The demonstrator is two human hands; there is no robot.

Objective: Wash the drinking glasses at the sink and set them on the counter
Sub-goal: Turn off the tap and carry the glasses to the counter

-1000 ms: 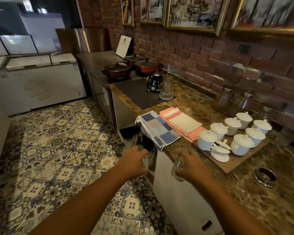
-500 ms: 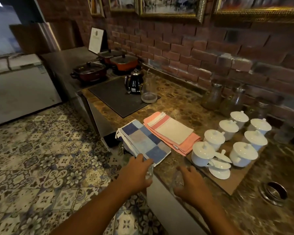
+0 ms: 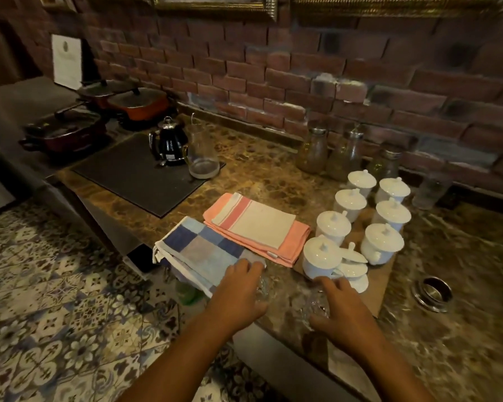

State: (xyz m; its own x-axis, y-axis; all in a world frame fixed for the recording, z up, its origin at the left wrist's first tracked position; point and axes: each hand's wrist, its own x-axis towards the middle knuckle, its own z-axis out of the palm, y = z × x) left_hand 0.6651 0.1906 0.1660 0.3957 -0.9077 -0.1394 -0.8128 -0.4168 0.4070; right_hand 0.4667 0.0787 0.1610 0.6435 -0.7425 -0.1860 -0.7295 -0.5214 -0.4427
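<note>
setting-down step, by the look of it. left hand (image 3: 238,288) curled round a clear glass (image 3: 263,285) at the bench (image 3: 273,172) front edge, beside the checked cloth (image 3: 198,248). right hand (image 3: 343,309) grips a second glass (image 3: 314,310) just in front of the white lidded cups (image 3: 357,224). glasses blurred; cannot tell if they touch the bench. next move: seat each base flat, back from the edge, then let go.
</note>
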